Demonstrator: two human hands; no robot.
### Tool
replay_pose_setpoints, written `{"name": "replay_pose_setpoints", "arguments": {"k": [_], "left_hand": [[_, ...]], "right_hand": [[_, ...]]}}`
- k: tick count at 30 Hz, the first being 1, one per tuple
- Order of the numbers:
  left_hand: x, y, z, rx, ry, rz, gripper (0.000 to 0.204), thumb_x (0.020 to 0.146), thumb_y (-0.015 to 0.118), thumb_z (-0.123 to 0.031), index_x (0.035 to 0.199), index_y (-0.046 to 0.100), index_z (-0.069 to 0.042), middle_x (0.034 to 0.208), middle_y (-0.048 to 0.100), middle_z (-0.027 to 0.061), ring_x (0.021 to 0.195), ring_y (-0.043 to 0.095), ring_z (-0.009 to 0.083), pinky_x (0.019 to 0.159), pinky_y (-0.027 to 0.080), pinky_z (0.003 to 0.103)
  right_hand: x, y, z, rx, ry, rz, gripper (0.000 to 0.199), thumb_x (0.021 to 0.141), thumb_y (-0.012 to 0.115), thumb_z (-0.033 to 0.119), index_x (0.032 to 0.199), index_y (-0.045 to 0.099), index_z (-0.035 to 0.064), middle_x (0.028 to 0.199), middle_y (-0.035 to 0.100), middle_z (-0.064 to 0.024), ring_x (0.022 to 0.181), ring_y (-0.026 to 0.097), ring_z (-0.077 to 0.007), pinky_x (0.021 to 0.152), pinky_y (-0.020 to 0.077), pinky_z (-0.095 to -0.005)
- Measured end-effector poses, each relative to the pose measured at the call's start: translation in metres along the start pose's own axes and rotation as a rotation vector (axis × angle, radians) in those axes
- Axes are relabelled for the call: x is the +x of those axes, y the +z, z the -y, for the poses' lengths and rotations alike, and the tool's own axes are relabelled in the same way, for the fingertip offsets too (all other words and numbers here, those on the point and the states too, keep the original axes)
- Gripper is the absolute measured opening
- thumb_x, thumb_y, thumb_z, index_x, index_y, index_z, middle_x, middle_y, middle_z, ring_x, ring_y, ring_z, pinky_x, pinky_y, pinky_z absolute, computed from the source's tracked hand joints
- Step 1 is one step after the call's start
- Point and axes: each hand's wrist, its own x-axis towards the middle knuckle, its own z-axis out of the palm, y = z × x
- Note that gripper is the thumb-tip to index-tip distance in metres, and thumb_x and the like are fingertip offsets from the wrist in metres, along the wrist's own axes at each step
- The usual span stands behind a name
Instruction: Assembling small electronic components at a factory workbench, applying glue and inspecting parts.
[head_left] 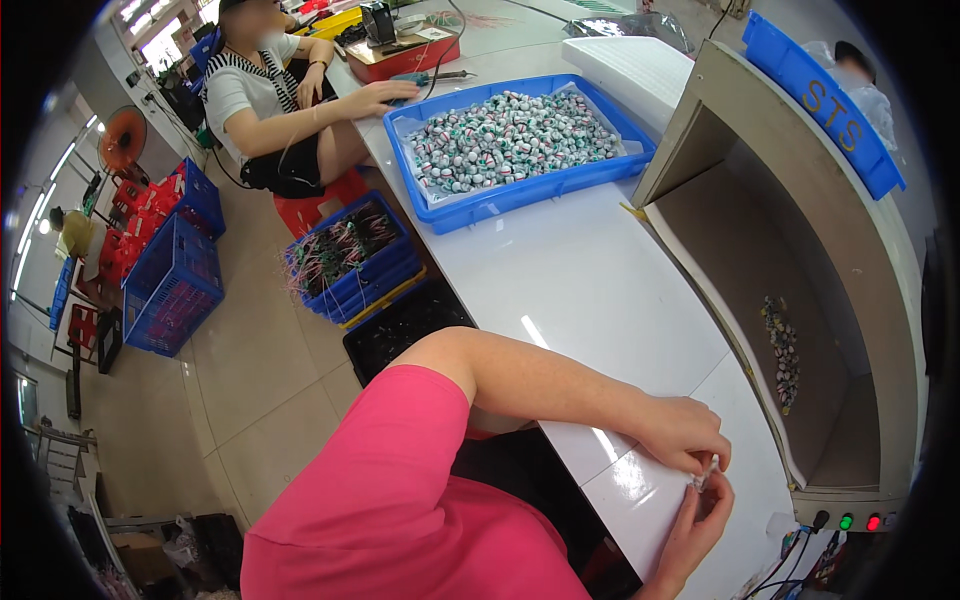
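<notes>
Pinching a small pale part [705, 473] between both hands, we held it just above the white worktop [570, 280]; our left hand [690, 432] closed on its upper end, our right hand [705, 520] gripped below, its long axis roughly upright.

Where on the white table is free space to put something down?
The white table is bare between the blue tray of small parts and the hands. It is crowded inside that tray, at the far end near the red tray, and around the cables.
</notes>
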Motion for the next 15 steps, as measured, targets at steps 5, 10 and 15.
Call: {"name": "replay_pose_setpoints", "arguments": {"k": [5,10,15], "left_hand": [[0.002,0.011,0.002,0.043,-0.004,-0.033,0.017,0.084,0.058,-0.021,0.094,0.066,-0.010,0.078,0.066,0.0061,0.083,0.059,0.0293,0.071,0.046,0.042],[-0.003,0.013,0.002,-0.032,-0.020,-0.090,0.021,0.087,0.057,-0.028,0.087,0.066,-0.009,0.064,0.064,0.0064,0.065,0.061,0.0287,0.062,0.046,0.042],[-0.006,0.009,-0.008,0.080,-0.037,-0.074,0.025,0.089,0.055,-0.031,0.085,0.064,-0.008,0.067,0.063,0.0117,0.068,0.060,0.0331,0.063,0.046,0.045]], "right_hand": [[-0.001,-0.010,-0.002,-0.182,-0.167,0.057,0.010,0.088,0.053,-0.002,0.098,0.052,-0.0022,0.097,0.053,-0.0094,0.092,0.053,-0.0207,0.083,0.0431,-0.0289],[-0.031,-0.050,0.001,-0.412,-0.051,0.139,0.021,0.092,0.056,0.013,0.105,0.057,-0.0034,0.103,0.060,-0.0163,0.091,0.057,-0.0256,0.086,0.0461,-0.0342],[-0.058,-0.135,0.014,-0.677,0.240,-0.162,0.024,0.093,0.057,0.014,0.109,0.060,-0.0040,0.103,0.062,-0.0178,0.096,0.059,-0.0266,0.087,0.0481,-0.0345]]}}
